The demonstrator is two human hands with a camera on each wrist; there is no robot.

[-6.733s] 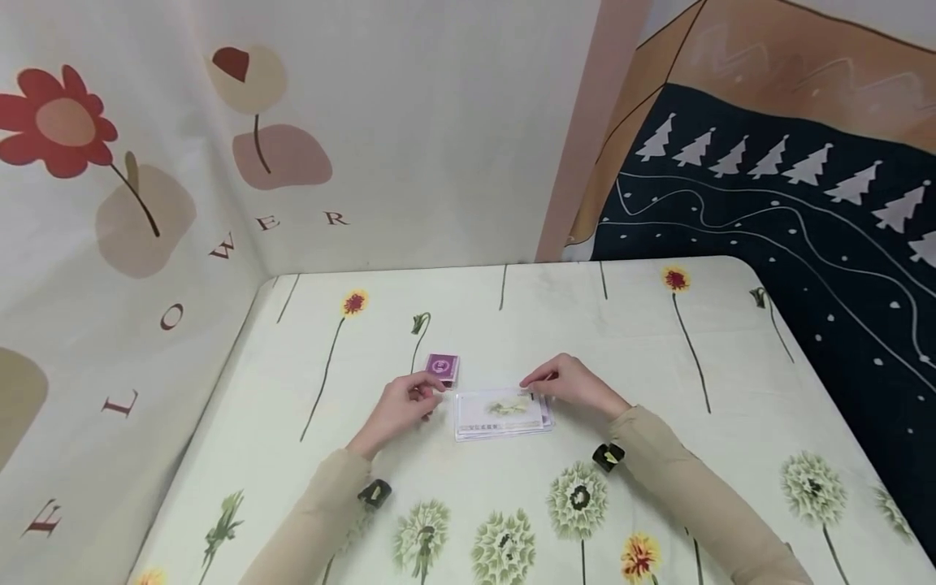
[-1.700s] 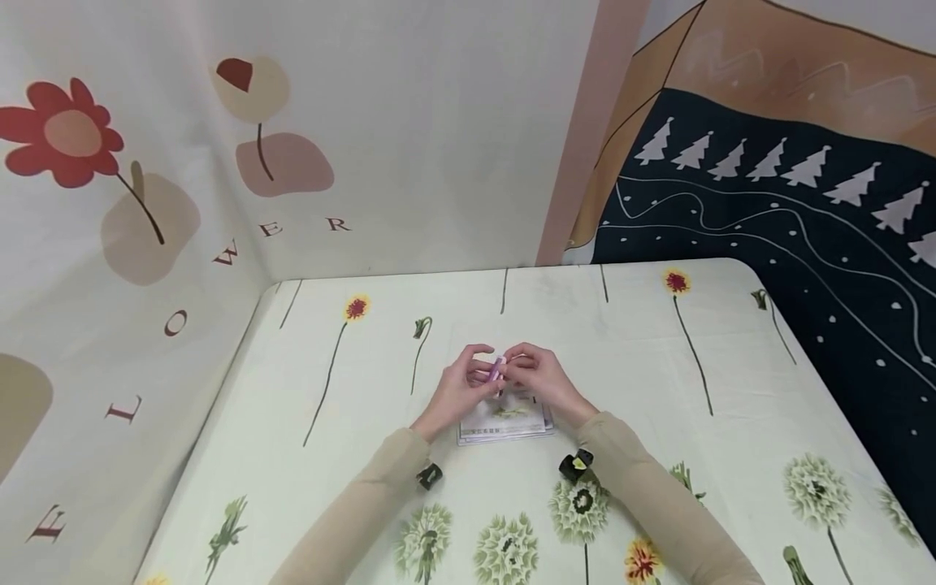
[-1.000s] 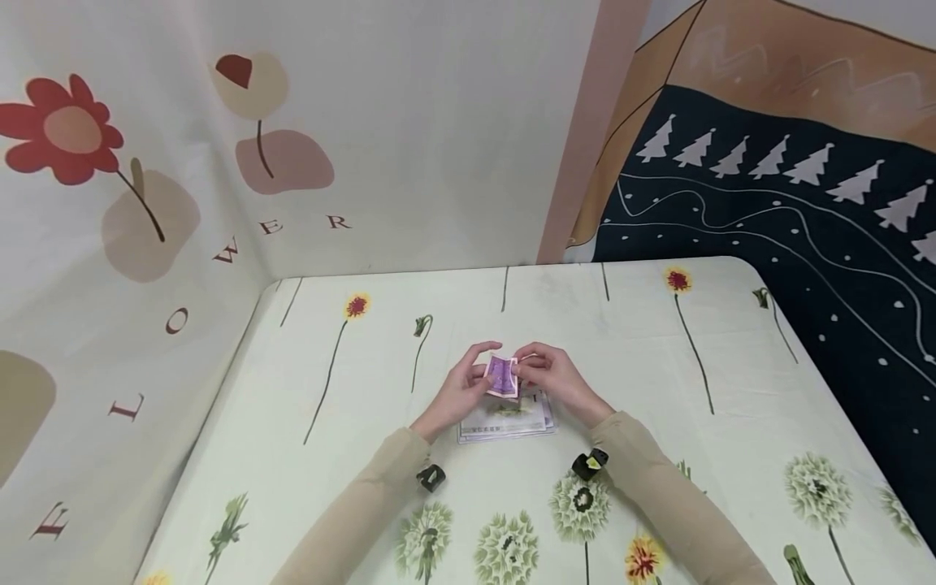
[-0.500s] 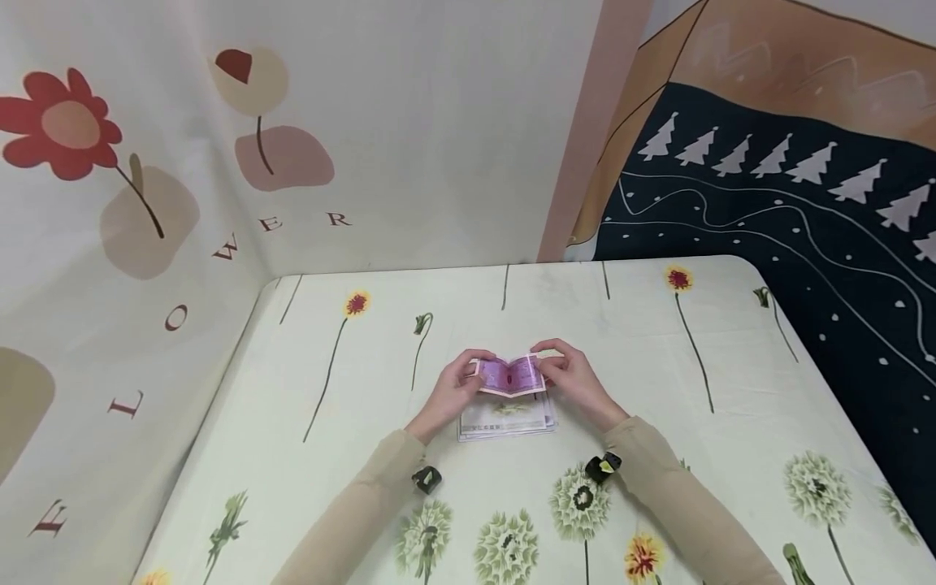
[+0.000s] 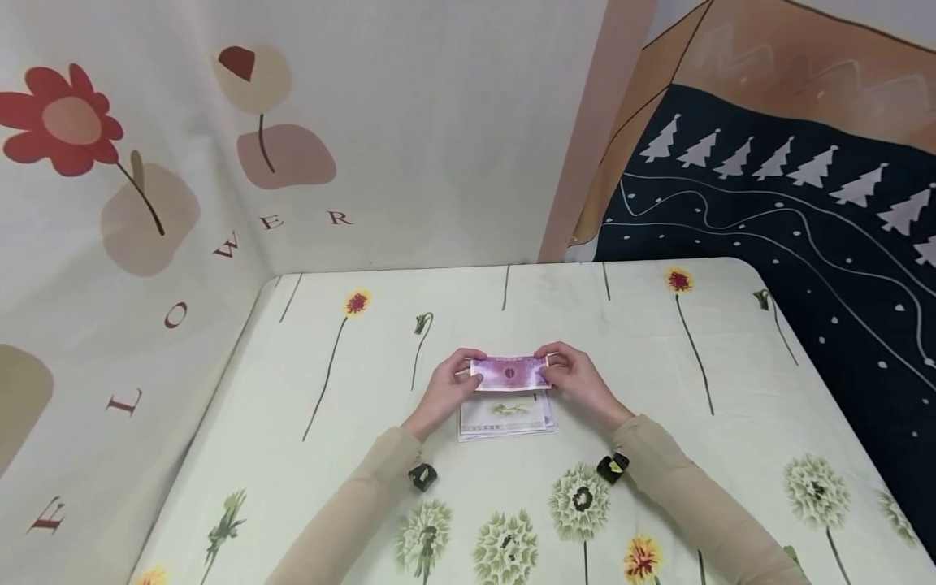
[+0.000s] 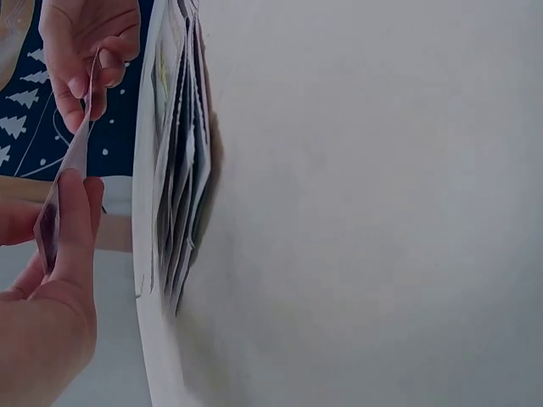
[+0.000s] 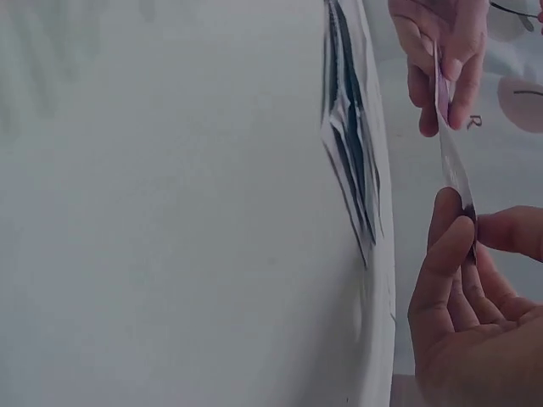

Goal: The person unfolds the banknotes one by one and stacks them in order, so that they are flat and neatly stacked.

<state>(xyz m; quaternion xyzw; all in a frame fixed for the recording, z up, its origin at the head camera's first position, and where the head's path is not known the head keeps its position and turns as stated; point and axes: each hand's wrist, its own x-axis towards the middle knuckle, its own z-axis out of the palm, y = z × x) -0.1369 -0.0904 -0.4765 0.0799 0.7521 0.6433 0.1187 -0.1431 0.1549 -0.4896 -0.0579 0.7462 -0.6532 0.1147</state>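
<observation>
A purple banknote is stretched out flat between both hands, just above a pile of notes. My left hand pinches its left end between thumb and fingers. At the other end, my right hand pinches it the same way. The pile of banknotes lies on the table, with its far part hidden behind the held note. In the left wrist view the pile shows edge-on as several loosely stacked sheets. The right wrist view shows the raised note edge-on, gripped at both ends and apart from the pile.
A pale tablecloth printed with flowers covers the table. Behind it hangs a light curtain with flower prints and letters. On the right is a dark cloth with white trees. Black bands sit at both wrists.
Several seconds ago a folded purple note lay beyond the pile. Both hands took it up and opened it out from its fold. The hands moved apart, and the note is now flat.
</observation>
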